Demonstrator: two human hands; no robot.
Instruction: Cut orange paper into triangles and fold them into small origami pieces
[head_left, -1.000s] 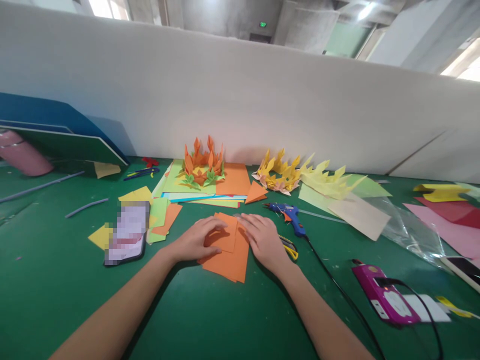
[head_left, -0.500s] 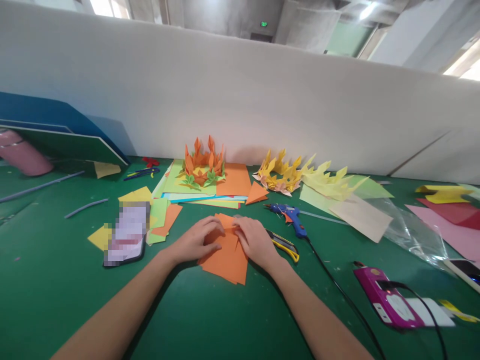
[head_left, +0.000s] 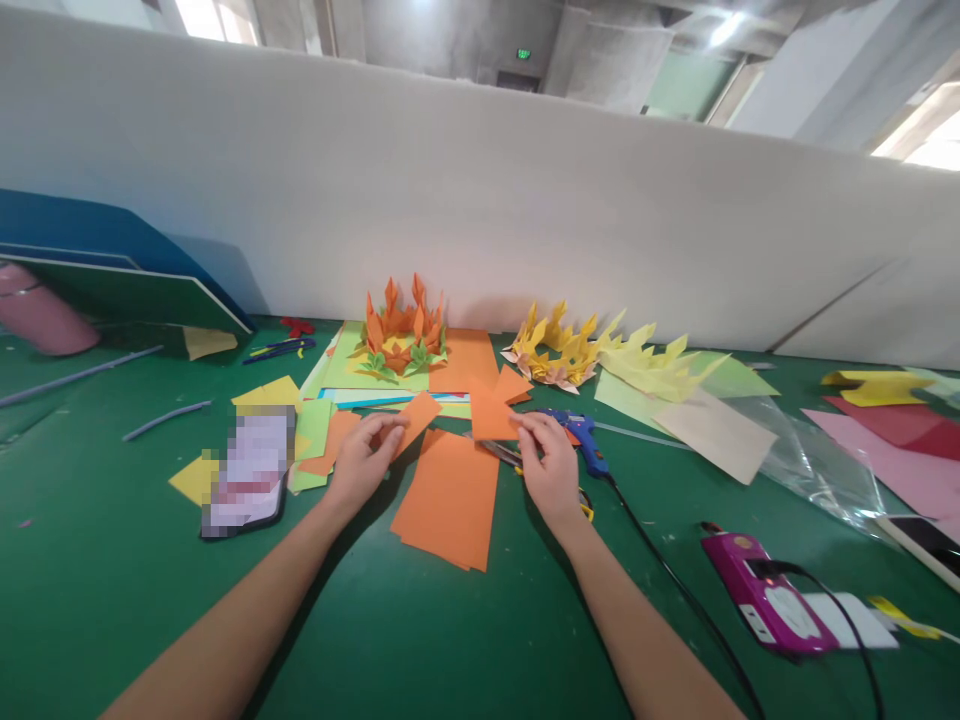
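Observation:
Between thumb and fingers, my left hand (head_left: 365, 458) pinches a small orange paper piece (head_left: 418, 418), tilted up to the right. My right hand (head_left: 551, 462) pinches another orange paper piece (head_left: 492, 416), roughly square and lifted above the table. Larger orange paper sheets (head_left: 448, 502) lie in a slightly uneven stack below and between the hands. A utility knife (head_left: 504, 453) is partly hidden beneath my right hand. Just behind that hand rests a blue glue gun (head_left: 589, 440), its black cord running toward the front.
At the back stand an orange paper crown (head_left: 405, 325), a yellow paper crown (head_left: 555, 345) and a pale yellow crown strip (head_left: 660, 365). A phone (head_left: 251, 470) lies left. A magenta device (head_left: 765, 592) with a cable sits right. Behind rises a white partition (head_left: 480, 200).
My hands have lifted off the orange stack and moved apart. Each now holds a separate small orange paper piece, and the larger sheets are uncovered.

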